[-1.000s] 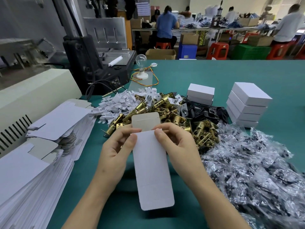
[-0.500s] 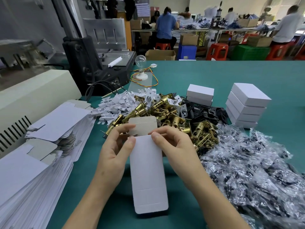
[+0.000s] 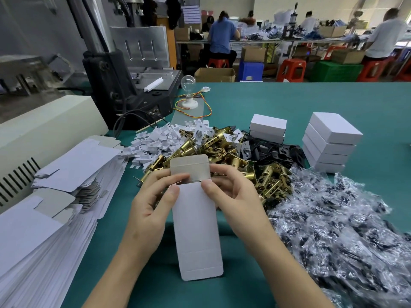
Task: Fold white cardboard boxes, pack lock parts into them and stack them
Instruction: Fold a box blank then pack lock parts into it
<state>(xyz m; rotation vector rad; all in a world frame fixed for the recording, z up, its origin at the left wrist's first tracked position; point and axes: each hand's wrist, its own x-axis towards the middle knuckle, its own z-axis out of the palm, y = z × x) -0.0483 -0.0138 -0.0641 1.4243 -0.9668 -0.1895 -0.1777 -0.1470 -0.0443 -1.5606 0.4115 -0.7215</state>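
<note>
Now yr left hand [image 3: 153,207] & right hand [image 3: 235,194] pinch the flat white box [image 3: 196,232] by its top flap [image 3: 190,166], fingers [image 3: 174,190] clamped. Prob light, thin, bendy – grip nr fold lines

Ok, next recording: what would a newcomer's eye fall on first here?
Front and centre, the left hand and right hand pinch the upper end of a flat white box blank, its grey flap standing up. Just behind lies a shiny heap of brass lock parts, and at the far right a stack of finished white boxes stands on the green table.
</note>
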